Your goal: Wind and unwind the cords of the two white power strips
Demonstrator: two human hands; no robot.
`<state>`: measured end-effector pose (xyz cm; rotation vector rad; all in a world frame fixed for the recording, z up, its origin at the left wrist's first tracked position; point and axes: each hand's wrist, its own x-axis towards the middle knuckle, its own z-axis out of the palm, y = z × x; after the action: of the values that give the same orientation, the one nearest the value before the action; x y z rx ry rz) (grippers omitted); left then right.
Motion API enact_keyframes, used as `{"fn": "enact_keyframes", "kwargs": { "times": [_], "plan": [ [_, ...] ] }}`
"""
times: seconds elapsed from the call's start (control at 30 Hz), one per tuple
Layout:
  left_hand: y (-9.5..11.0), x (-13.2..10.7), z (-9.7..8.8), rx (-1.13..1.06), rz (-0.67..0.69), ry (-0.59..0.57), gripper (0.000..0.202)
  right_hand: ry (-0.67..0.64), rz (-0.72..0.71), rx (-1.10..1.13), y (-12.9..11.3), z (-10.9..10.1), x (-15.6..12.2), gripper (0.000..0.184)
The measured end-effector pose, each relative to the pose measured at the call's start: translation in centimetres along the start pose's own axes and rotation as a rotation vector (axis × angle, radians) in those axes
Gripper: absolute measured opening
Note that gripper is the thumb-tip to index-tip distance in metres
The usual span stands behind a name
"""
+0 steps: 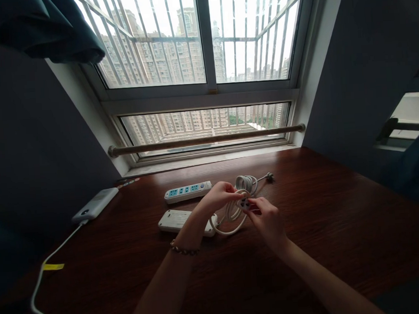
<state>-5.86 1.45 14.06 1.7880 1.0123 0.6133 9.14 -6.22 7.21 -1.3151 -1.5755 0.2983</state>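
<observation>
scene: i am looking down through the head camera at two bare hands working over a dark wooden desk under a barred window.
thing in hand: a coiled white cable, bunched in loops, with one long loop sagging towards me, below the fingers.
left hand: its fingers are curled closed around the bundle of loops, gripping it from the side.
right hand: its fingers are pinched narrow on a small white fitting with dark marks; whether it is a plug or a socket face i cannot tell.
how it will handle: i judge the cable light, soft and springy, so the loops may slip apart unless held across the whole bundle; the fitting looks hard and is the firmer place to grip.
beyond the fingers: a grey plug end lies on the desk, just past the coil.
left of the fingers: a power strip with blue sockets, and nearer me a plain white strip.
far left: a white box with its own lead.
</observation>
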Motion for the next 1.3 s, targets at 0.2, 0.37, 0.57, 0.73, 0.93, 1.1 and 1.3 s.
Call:
{"fn": "enact_keyframes", "kwargs": {
  "times": [0.2, 0.37, 0.57, 0.73, 0.93, 1.1, 1.3],
  "plan": [
    [-0.4, 0.8, 1.3, -0.076, 0.042, -0.007, 0.033, 0.053, 0.107, 0.079, -0.5, 0.7, 0.2, 0.012],
    [-1.1, 1.4, 0.9, -0.028, 0.125, 0.003, 0.03, 0.12, 0.219, 0.294, -0.7, 2.9, 1.0, 0.014],
    [-1.1, 1.7, 0.3, 0.112, 0.141, -0.004, 0.034, 0.0, 0.523, 0.831, -2.3, 3.2, 1.5, 0.026],
    [-0.6, 1.9, -0.2, -0.003, -0.05, -0.134, 0.048, -0.123, 0.561, 1.126, -3.2, 1.1, 1.4, 0.038],
    [-0.2, 1.2, -1.7, 0.0, -0.07, -0.15, 0.039, -0.228, 0.554, 1.116, -2.5, 0.4, 0.8, 0.037],
    [0.1, 0.3, -1.9, 0.113, -0.003, -0.143, 0.035, -0.258, 0.594, 1.01, -1.5, 0.3, 1.3, 0.052],
    [0.9, -0.4, -0.9, 0.294, 0.118, 0.028, 0.04, -0.277, 0.597, 0.981, 0.3, 0.2, 1.4, 0.067]
  ]
}}
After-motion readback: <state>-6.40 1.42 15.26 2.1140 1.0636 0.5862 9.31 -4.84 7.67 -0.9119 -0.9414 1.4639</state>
